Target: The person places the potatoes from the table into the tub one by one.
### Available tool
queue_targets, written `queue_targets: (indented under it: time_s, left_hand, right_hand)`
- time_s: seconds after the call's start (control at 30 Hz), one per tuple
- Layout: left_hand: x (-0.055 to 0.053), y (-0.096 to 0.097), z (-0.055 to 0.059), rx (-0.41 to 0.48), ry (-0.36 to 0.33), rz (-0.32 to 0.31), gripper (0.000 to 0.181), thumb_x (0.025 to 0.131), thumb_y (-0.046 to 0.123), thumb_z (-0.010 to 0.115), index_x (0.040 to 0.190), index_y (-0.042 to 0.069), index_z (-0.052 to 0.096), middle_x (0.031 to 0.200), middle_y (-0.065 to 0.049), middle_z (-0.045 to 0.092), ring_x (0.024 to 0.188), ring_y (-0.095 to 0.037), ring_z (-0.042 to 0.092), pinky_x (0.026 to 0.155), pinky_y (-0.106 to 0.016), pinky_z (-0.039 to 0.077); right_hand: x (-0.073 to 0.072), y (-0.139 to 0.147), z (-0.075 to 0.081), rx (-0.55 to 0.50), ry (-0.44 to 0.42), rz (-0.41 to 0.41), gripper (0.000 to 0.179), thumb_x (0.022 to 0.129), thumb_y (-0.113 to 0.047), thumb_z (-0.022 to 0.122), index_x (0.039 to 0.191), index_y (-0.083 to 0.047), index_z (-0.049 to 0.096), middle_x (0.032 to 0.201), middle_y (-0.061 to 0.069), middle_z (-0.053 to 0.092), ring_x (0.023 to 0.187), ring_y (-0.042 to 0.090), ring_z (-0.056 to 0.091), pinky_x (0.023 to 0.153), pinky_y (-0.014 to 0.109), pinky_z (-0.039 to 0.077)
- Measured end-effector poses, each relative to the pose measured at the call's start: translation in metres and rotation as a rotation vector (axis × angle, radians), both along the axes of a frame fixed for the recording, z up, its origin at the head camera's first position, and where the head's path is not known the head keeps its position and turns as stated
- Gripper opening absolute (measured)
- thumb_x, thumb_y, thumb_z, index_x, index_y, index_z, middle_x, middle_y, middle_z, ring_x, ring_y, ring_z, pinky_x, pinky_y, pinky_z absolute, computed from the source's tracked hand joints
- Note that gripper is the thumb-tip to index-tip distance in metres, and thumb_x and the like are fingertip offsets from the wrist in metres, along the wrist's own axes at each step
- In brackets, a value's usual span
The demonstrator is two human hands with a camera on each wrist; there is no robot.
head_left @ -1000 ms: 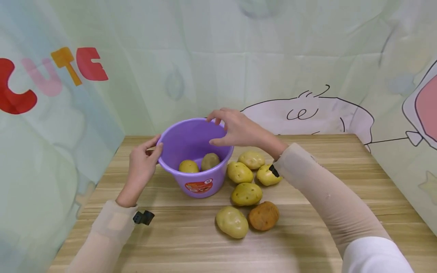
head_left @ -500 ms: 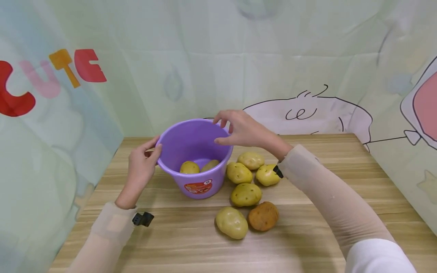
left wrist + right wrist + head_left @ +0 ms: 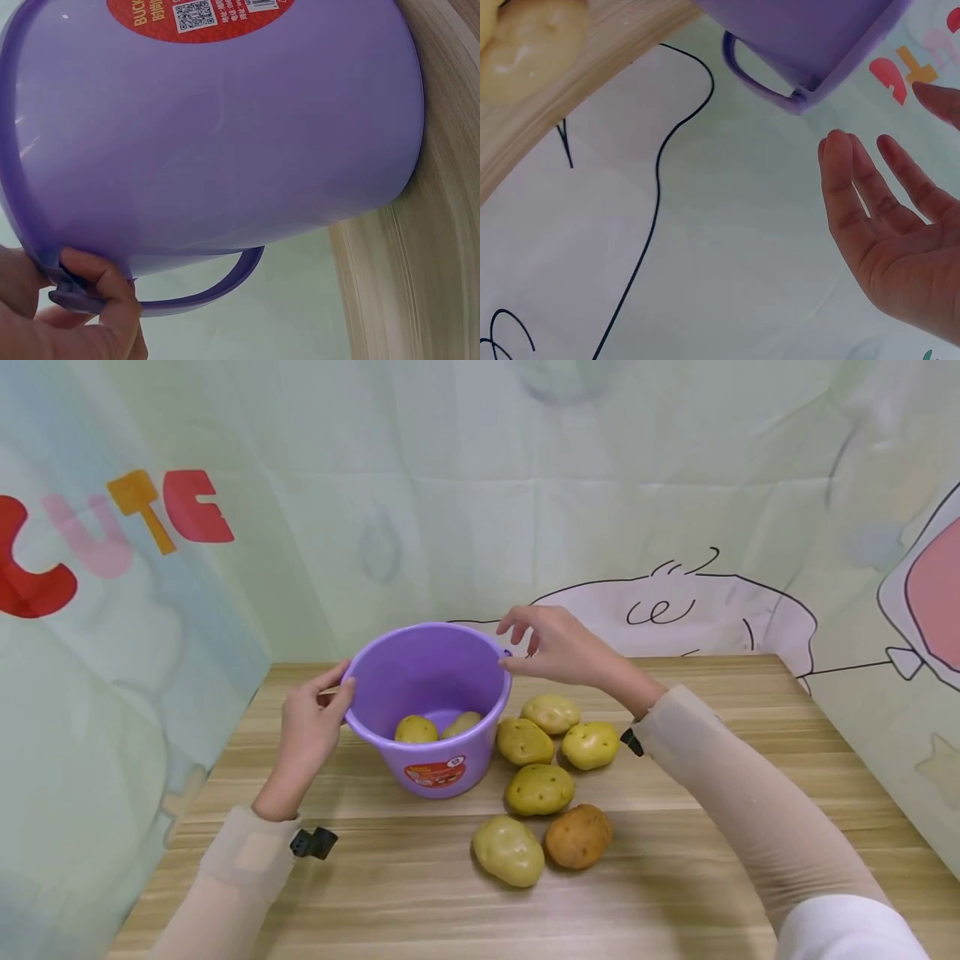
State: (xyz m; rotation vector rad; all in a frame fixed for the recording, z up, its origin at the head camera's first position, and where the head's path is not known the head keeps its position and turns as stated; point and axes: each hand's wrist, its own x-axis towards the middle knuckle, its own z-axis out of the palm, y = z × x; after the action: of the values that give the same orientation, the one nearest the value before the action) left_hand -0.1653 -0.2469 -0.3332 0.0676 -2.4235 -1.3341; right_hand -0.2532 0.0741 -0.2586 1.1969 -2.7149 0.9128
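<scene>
A purple bucket (image 3: 420, 664) stands on the table with a yellow potato (image 3: 416, 729) and a partly hidden paler potato (image 3: 461, 723) at its bottom. My left hand (image 3: 309, 727) grips the bucket's left rim; in the left wrist view its fingers (image 3: 101, 277) curl at the rim beside the handle (image 3: 206, 295). At the right rim hovers my right hand (image 3: 558, 647), fingers spread and loosely bent, holding nothing. In the right wrist view this hand (image 3: 900, 232) is apart from the bucket. Several potatoes (image 3: 540, 789) lie to the bucket's right, among them a brownish one (image 3: 578, 836).
The wooden table (image 3: 675, 860) backs onto a printed cloth (image 3: 450, 527) with red and orange letters at the left. The bucket's front carries a red label (image 3: 435, 772). One pale potato (image 3: 508, 850) lies nearest the front.
My right hand has moved right, from over the bucket's opening to its right rim. The paler potato in the bucket has dropped lower. The left hand keeps its grip on the rim.
</scene>
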Motion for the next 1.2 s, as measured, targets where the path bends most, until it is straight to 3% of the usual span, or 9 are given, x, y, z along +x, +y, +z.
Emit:
queue_targets:
  time_s: [0.27,0.5,0.93,1.2]
  left_hand:
    - [0.001,0.0,0.0,0.001,0.002,-0.002,0.041,0.102,0.017,0.057,0.139,-0.002,0.056,0.125,-0.023,0.064,0.091,-0.028,0.069,0.062,-0.013,0.056]
    - [0.001,-0.001,-0.002,-0.002,0.005,-0.009,0.042,0.103,0.018,0.055,0.14,-0.002,0.055,0.127,-0.023,0.063,0.097,-0.038,0.067,0.063,-0.013,0.056]
    - [0.0,0.0,-0.002,0.015,0.006,-0.005,0.041,0.103,0.018,0.056,0.14,-0.001,0.056,0.127,-0.023,0.063,0.096,-0.037,0.067,0.062,-0.01,0.055]
    - [-0.002,0.0,-0.003,0.024,0.003,-0.016,0.042,0.103,0.019,0.055,0.141,-0.001,0.054,0.127,-0.024,0.063,0.098,-0.039,0.066,0.063,-0.01,0.055]
  right_hand:
    - [-0.001,0.017,-0.011,-0.012,-0.008,-0.071,0.03,0.086,-0.02,0.076,0.11,-0.003,0.067,0.095,0.012,0.067,0.08,0.026,0.063,0.072,0.036,0.056]
    - [-0.002,0.032,-0.019,0.013,-0.024,-0.086,0.028,0.086,-0.018,0.073,0.11,-0.004,0.067,0.098,0.012,0.067,0.079,0.026,0.062,0.069,0.036,0.055]
    - [-0.006,0.057,-0.033,0.08,-0.056,-0.1,0.03,0.088,-0.017,0.071,0.112,-0.002,0.067,0.101,0.015,0.066,0.09,0.031,0.062,0.076,0.042,0.056]
    - [-0.006,0.066,-0.045,0.133,-0.095,-0.061,0.031,0.087,-0.016,0.073,0.114,-0.002,0.067,0.105,0.013,0.066,0.095,0.033,0.06,0.08,0.045,0.056]
